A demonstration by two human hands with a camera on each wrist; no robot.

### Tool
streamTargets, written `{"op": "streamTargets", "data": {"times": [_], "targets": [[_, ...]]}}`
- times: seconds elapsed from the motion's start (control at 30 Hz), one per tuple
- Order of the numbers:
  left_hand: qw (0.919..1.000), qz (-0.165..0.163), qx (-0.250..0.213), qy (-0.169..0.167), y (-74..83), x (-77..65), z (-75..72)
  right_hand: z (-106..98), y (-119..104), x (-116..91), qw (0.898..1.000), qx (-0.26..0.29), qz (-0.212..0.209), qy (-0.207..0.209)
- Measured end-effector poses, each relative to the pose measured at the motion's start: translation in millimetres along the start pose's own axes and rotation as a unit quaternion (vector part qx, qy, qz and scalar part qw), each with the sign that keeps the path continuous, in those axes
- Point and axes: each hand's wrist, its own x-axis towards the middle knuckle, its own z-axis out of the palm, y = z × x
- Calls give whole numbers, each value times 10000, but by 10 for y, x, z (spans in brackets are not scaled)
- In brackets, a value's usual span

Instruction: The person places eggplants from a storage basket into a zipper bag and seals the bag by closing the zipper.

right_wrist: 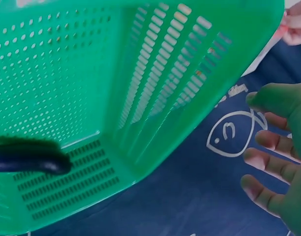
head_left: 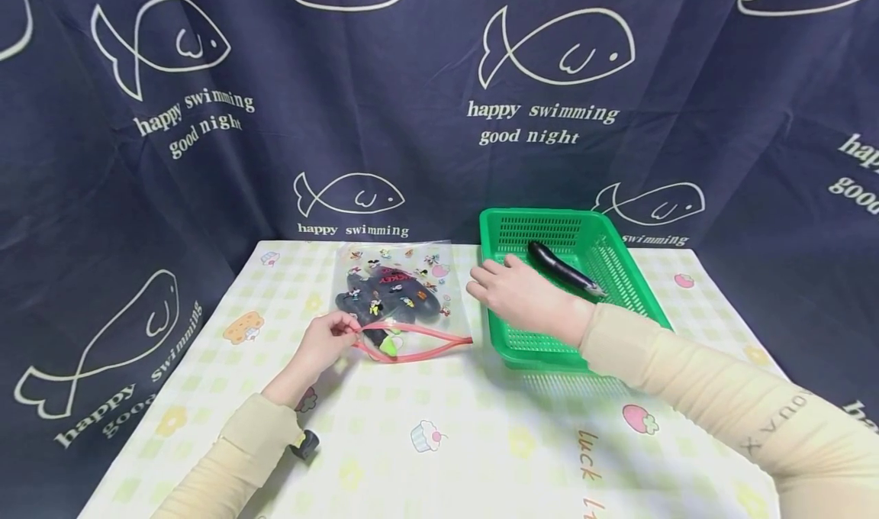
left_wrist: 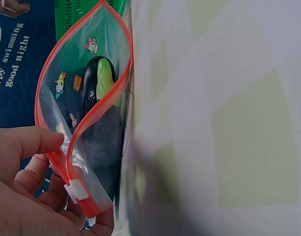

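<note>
My left hand (head_left: 331, 337) pinches the left end of a clear zip bag's red edge, close to the white slider (left_wrist: 76, 191). The zip bag (head_left: 439, 305) lies on the table with its mouth gaping toward me, and cartoon figures are printed on it. Several dark eggplants (head_left: 412, 298) are inside; one with a green stem end (left_wrist: 105, 78) lies right at the opening. Over the left rim of the green basket (head_left: 511, 355) hovers my right hand (head_left: 520, 294), fingers loosely bent, holding nothing. A single long dark eggplant (head_left: 559, 267) rests in the basket.
The basket stands at the back right of the table (head_left: 439, 473), beside the bag. A dark blue curtain (head_left: 439, 107) with fish drawings hangs right behind the table. A small black object (head_left: 305, 445) shows at my left sleeve cuff.
</note>
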Motion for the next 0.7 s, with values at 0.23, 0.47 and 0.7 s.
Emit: {"op": "streamTargets", "data": {"times": [0.23,0.47,0.7], "targets": [[10000,-2,3,-5,6,-6,0,71,173,-33,9992,231,276,-170],[10000,14,-24,16,-14,1,7,140,354,-73,9964,617,552,-181],[10000,-51,-38,14,6,0,7,231,540,-100,9895,934,978,-512]]}}
